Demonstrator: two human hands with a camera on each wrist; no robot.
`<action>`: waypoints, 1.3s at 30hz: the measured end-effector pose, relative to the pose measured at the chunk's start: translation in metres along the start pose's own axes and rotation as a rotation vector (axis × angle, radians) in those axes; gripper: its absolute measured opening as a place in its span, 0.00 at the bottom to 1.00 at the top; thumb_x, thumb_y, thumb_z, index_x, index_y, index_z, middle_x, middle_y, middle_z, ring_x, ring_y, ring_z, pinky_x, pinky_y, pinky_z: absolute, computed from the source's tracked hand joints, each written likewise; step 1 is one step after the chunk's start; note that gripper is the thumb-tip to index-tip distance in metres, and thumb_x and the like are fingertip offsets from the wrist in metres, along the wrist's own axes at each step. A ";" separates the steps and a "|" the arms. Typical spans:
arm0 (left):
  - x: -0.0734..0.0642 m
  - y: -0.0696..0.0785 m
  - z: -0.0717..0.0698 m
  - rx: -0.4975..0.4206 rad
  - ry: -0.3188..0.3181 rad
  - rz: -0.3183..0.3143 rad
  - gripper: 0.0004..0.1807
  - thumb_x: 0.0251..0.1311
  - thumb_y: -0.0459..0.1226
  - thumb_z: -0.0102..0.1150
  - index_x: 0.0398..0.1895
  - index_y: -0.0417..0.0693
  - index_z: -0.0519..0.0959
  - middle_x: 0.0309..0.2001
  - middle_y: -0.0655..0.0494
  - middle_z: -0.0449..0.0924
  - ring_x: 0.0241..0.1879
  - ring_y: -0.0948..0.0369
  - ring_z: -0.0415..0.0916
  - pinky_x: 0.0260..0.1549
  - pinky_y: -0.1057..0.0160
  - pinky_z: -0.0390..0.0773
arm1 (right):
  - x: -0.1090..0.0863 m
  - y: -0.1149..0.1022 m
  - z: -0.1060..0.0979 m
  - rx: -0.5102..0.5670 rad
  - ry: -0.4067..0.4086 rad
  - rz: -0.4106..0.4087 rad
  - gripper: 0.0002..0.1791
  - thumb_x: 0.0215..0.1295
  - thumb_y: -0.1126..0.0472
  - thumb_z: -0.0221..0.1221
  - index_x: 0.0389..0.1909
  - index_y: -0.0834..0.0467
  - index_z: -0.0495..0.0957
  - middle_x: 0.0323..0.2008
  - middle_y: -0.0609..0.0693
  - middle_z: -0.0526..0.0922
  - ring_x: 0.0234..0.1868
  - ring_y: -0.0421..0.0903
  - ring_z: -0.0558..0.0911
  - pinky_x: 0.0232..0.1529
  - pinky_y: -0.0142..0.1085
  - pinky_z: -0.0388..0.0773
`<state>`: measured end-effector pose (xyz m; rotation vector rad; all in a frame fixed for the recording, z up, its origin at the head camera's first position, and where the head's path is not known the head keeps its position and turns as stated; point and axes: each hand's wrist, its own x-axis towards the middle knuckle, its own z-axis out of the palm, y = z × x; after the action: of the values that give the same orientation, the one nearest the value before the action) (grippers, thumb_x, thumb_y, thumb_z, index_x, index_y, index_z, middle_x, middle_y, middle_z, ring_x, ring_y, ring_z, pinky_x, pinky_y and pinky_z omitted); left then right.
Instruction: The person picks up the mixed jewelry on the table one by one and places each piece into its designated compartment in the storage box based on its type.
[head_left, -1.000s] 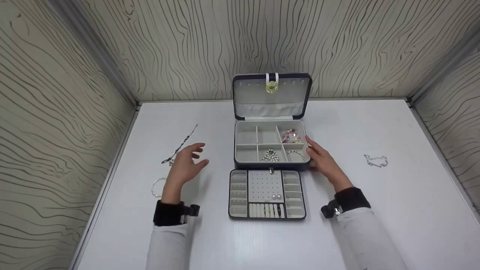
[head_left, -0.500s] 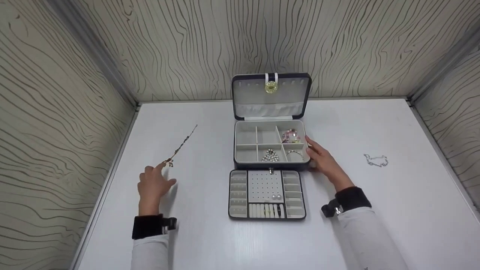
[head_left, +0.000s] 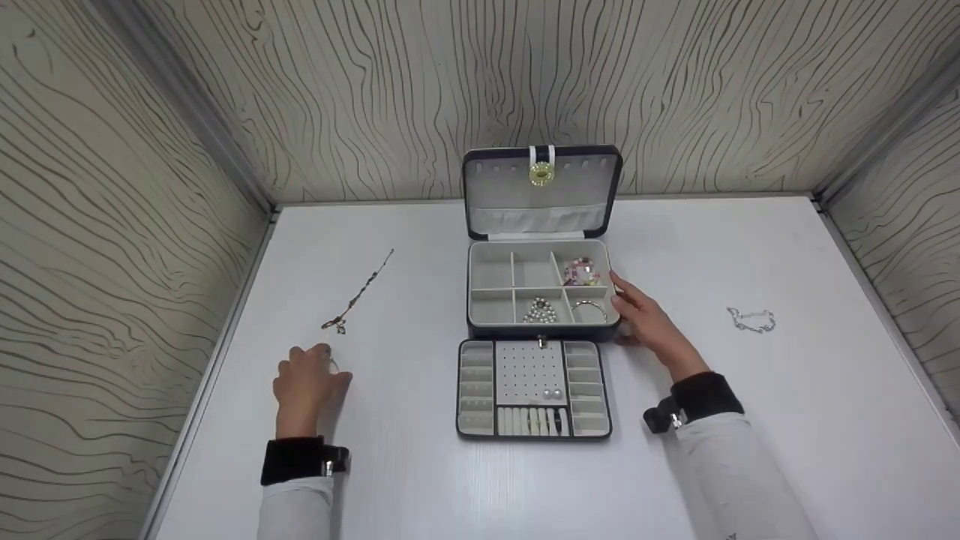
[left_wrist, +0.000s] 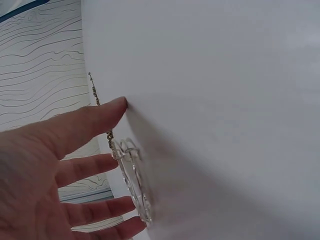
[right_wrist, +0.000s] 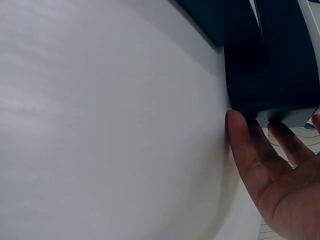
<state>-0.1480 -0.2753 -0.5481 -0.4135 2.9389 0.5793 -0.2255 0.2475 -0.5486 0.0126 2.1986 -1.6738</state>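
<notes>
My left hand (head_left: 301, 382) is at the table's left side, over a silvery bangle (left_wrist: 129, 151). In the left wrist view its fingertips (left_wrist: 127, 203) reach the bangle's far side, while the thumb stays apart from it. In the head view the hand hides most of the bangle. Against the right side of the open jewelry box (head_left: 491, 328) rests my right hand (head_left: 652, 330), its fingertips touching the dark wall. The box holds a pink beaded bracelet (head_left: 570, 281), a pearl strand (head_left: 540, 311) and a bangle (head_left: 589, 303) in separate compartments.
A thin dark chain with a pendant (head_left: 351, 304) lies beyond my left hand. In front of the box sits its tray (head_left: 459, 390), holding two pearl studs (head_left: 553, 394) and several rings. A silver chain bracelet (head_left: 752, 321) lies on the right. Patterned walls (head_left: 375, 97) enclose the table.
My left hand has swung left and toward me, away from beside the dark chain, down to the bangle. The right hand stays at the box's side.
</notes>
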 end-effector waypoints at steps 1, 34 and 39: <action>0.000 0.000 0.000 -0.002 -0.002 -0.004 0.32 0.49 0.41 0.71 0.57 0.33 0.77 0.47 0.28 0.72 0.45 0.33 0.72 0.36 0.37 0.75 | 0.000 0.000 0.000 0.003 -0.005 0.001 0.32 0.79 0.52 0.42 0.79 0.47 0.43 0.73 0.67 0.51 0.69 0.67 0.61 0.51 0.61 0.74; -0.010 0.012 0.000 -0.050 0.027 -0.068 0.24 0.53 0.31 0.63 0.53 0.26 0.76 0.45 0.24 0.70 0.43 0.30 0.71 0.32 0.41 0.76 | 0.001 0.001 0.000 0.010 -0.005 -0.002 0.32 0.80 0.54 0.41 0.79 0.47 0.43 0.74 0.68 0.49 0.69 0.69 0.59 0.51 0.63 0.73; -0.010 0.017 0.001 -0.085 0.049 -0.037 0.24 0.50 0.29 0.63 0.53 0.27 0.77 0.45 0.25 0.71 0.43 0.32 0.71 0.34 0.41 0.76 | 0.001 0.002 0.000 0.001 -0.002 -0.008 0.32 0.80 0.53 0.41 0.79 0.48 0.43 0.74 0.68 0.49 0.69 0.69 0.59 0.51 0.62 0.74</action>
<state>-0.1431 -0.2575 -0.5413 -0.4972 2.9532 0.7006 -0.2259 0.2482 -0.5505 0.0027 2.1996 -1.6784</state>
